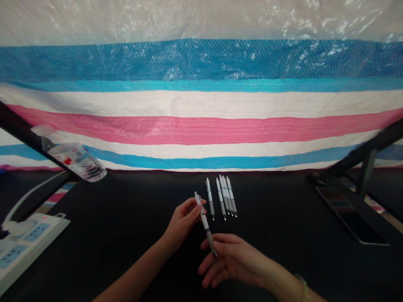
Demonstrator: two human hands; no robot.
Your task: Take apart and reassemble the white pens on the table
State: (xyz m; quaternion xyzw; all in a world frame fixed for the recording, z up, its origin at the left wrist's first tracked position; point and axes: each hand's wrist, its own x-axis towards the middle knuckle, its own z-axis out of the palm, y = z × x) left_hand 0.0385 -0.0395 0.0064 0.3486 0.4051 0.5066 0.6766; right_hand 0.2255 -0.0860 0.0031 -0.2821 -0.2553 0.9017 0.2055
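Observation:
A white pen (pixel 205 223) with a grey grip is held at a slant above the black table, its tip pointing down and toward me. My left hand (pixel 184 218) pinches its upper end between thumb and fingers. Around the grey grip near the tip, the thumb and index finger of my right hand (pixel 231 258) close on the same pen, while the other fingers are loosely spread below. Beyond my hands lies a similar single pen (pixel 210 199). Just right of it, several more white-and-grey pens (pixel 226 197) lie side by side, tips toward me.
A white power strip (pixel 34 239) with a plug sits at the left edge. A clear plastic bottle (pixel 78 161) leans at the back left. At the right lies a dark phone (pixel 351 216) by a black frame bar (pixel 367 153). A striped sheet (pixel 201 130) hangs behind the table.

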